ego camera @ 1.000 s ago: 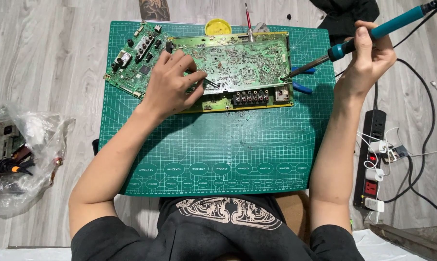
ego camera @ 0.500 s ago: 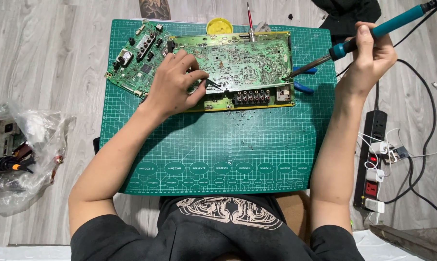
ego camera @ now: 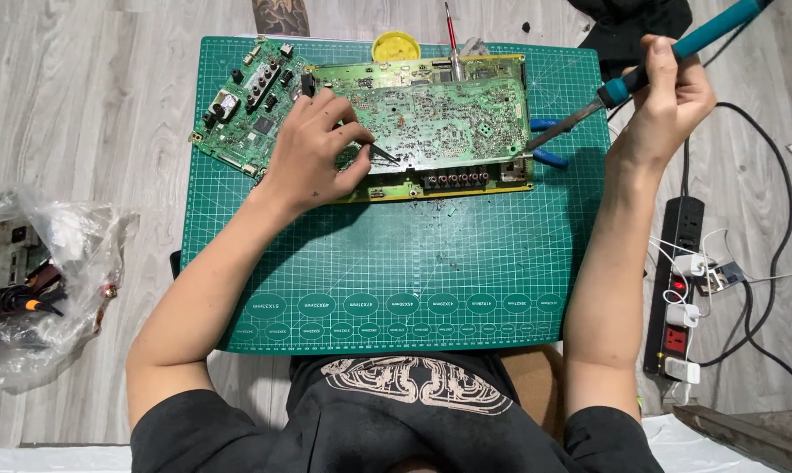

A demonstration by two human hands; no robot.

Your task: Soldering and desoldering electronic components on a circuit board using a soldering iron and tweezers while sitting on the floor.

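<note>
Soldering work on a large green circuit board (ego camera: 431, 123), which lay solder-side up at the far middle of the green cutting mat (ego camera: 396, 263) on the grey plank floor. Left hand (ego camera: 313, 162) rested on the board's left part, its fingers clenched on dark tweezers (ego camera: 380, 154) whose tips touched the board. Right hand (ego camera: 668, 96) was raised beyond the mat's right edge, fingers wrapped round the teal soldering iron (ego camera: 659, 66) — its tip pointed down-left towards the board's right edge, seemingly just short of it. A smaller board (ego camera: 247, 105) lay to the far left, a yellow tin (ego camera: 396, 45) at the far edge, a power strip (ego camera: 681, 289) to the right. Judged step: picking at one joint — the iron would need bringing to the tweezers' tips.
</note>
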